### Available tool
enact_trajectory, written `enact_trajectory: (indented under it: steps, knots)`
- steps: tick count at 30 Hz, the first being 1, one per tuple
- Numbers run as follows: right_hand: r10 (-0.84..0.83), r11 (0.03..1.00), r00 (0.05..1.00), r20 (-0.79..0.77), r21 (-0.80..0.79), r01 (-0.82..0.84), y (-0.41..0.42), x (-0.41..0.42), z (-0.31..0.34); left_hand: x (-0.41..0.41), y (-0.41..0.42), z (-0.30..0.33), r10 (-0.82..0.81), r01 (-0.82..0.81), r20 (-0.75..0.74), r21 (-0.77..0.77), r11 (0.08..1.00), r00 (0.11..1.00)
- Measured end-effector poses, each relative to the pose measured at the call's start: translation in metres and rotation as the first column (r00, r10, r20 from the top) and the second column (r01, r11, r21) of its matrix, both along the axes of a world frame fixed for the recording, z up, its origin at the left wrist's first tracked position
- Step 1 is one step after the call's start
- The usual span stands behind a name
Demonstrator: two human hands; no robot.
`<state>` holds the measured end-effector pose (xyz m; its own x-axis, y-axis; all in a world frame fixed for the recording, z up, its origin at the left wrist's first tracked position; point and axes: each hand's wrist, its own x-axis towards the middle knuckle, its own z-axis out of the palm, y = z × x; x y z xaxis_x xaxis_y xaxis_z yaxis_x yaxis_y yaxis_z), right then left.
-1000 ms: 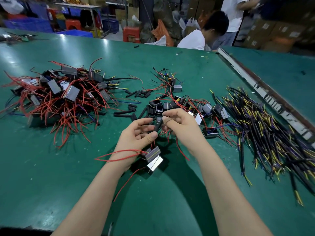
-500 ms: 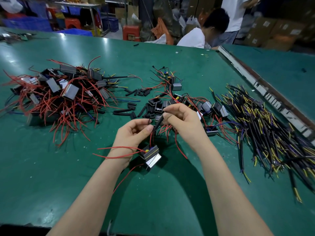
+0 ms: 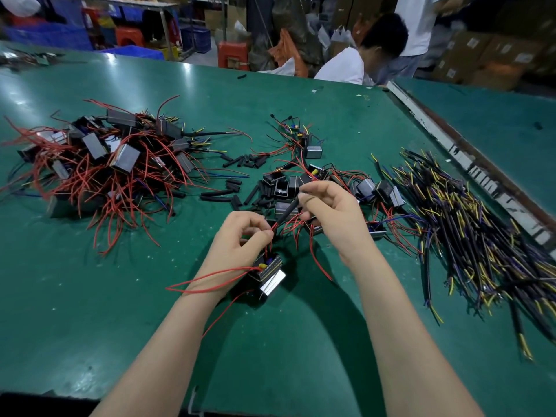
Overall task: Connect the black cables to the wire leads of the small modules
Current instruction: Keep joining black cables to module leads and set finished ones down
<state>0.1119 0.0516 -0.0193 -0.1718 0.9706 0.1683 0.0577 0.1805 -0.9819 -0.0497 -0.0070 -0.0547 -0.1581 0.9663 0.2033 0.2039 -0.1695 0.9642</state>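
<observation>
Green bench mat (image 3: 90, 326), workshop clutter and another seated worker beyond the far edge.

Your left hand (image 3: 237, 245) has fingers curled, pinching a red lead (image 3: 272, 233) just above the small module (image 3: 267, 270) that hangs under your palm. Your right hand (image 3: 331, 218) pinches a short black sleeve-like cable piece (image 3: 288, 210), tilted down toward your left fingertips; its lower end sits right at the lead's tip.

Step in hand, by my reading: threading the red lead into the black piece. Whether the tip is already inside cannot be told. Next move calls for steady alignment; keep the lead straight and short between your fingers so it doesn't buckle.

The module is a dark box with a shiny face, yellow part at its top, and long red leads looping over your left wrist.

Just beyond your hands: loose black pieces and more modules (image 3: 282, 188). Well left: a tangled heap of modules with red wires (image 3: 105, 164). To your right: a spread of black cables with yellow tips (image 3: 469, 236).
</observation>
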Motion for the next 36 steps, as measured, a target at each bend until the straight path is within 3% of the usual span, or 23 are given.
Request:
enact_trajectory:
  steps: [2,4,8,11,14,16,18,21,23,24,26,30,32,36]
  knots:
    - [0.004,1.000,1.000,-0.001,-0.002,-0.004,0.000,0.000,0.000,-0.002,-0.001,-0.003,-0.003,0.011,-0.123,0.059,0.998,0.992]
    - [0.022,1.000,1.000,-0.007,0.016,-0.022,-0.001,0.000,0.000,-0.003,0.000,-0.006,-0.014,0.027,-0.156,0.082,0.996,0.988]
    - [0.041,0.996,0.999,0.018,0.073,-0.042,-0.005,-0.004,0.001,-0.002,0.001,-0.006,0.014,0.000,-0.149,0.094,0.996,0.989]
    - [-0.114,0.987,0.991,-0.065,0.103,0.120,-0.005,-0.005,0.006,-0.002,0.002,-0.006,0.032,-0.028,-0.049,0.075,0.997,0.998]
    - [-0.309,0.951,0.913,-0.267,-0.057,0.305,-0.001,0.001,0.014,-0.003,0.003,-0.004,0.031,-0.033,0.061,0.023,0.999,0.998]
    - [-0.323,0.941,0.871,-0.370,-0.220,0.256,0.000,0.006,0.018,-0.002,0.003,-0.002,0.032,-0.036,0.149,0.024,0.999,0.988]
    - [-0.249,0.929,0.896,-0.367,-0.351,0.114,-0.001,0.005,0.019,-0.003,0.003,0.000,0.034,-0.041,0.212,0.025,0.999,0.977]
    - [-0.080,0.899,0.966,-0.246,-0.437,-0.037,-0.005,-0.002,0.014,-0.004,0.004,0.001,0.059,-0.062,0.258,0.002,0.998,0.964]
    - [-0.001,0.959,0.997,0.077,-0.281,0.023,-0.005,-0.004,0.007,-0.004,0.005,0.004,0.071,-0.068,0.349,-0.021,0.997,0.935]
    - [0.001,0.988,0.965,0.263,-0.148,0.039,-0.005,-0.003,0.004,-0.003,0.005,0.006,0.076,-0.068,0.402,-0.035,0.997,0.912]
    - [0.037,0.999,0.883,0.467,0.011,-0.048,-0.005,0.000,0.001,-0.003,0.005,0.009,0.098,-0.077,0.482,-0.063,0.995,0.871]
    - [0.118,0.974,0.680,0.724,0.048,-0.220,-0.005,0.003,-0.007,-0.006,0.004,0.013,0.124,-0.109,0.523,-0.059,0.992,0.843]
    - [0.051,0.972,0.667,0.744,0.116,-0.204,-0.005,-0.001,-0.008,-0.009,0.005,0.015,0.084,-0.061,0.584,-0.060,0.996,0.807]
    - [0.033,0.968,0.818,0.574,0.186,-0.170,-0.010,-0.013,-0.006,-0.008,0.003,0.016,-0.100,0.154,0.696,-0.015,0.988,0.711]
